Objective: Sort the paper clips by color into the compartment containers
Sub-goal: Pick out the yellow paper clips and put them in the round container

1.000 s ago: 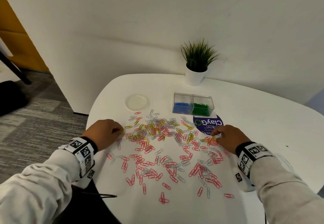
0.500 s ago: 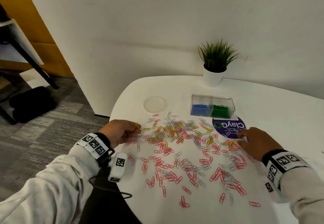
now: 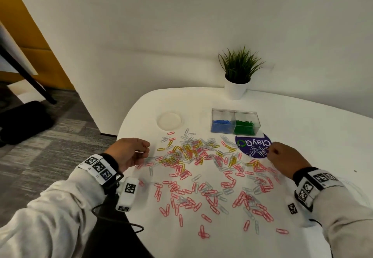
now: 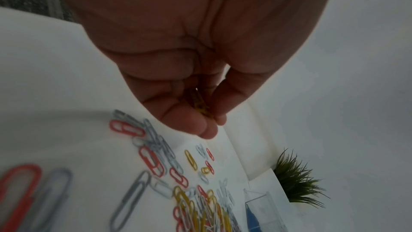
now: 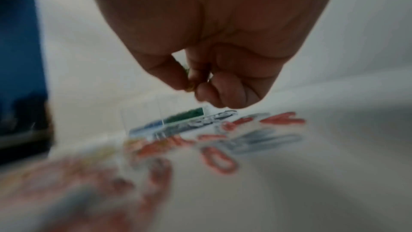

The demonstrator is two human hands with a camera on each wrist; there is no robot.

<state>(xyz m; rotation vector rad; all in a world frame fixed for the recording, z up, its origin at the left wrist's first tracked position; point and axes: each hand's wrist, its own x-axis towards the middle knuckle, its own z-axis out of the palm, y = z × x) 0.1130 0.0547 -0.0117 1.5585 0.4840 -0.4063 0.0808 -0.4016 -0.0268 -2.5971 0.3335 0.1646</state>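
I see the white table (image 3: 302,128) under both hands, and between them the wide scatter of paper clips (image 3: 210,175), mostly pink, with yellow and grey ones bunched toward the far side. Beyond the gap between my hands, nearer the right one, stands the clear compartment container (image 3: 235,122), blue clips in its left half and green in its right. My left hand (image 3: 129,153) hovers at the left edge of the scatter, fingers curled, pinching yellow clips (image 4: 201,106) against the thumb. My right hand (image 3: 286,159) is curled at the far right of the scatter, just beside a purple sticker (image 3: 253,145); something small sits between thumb and fingers, too blurred to name.
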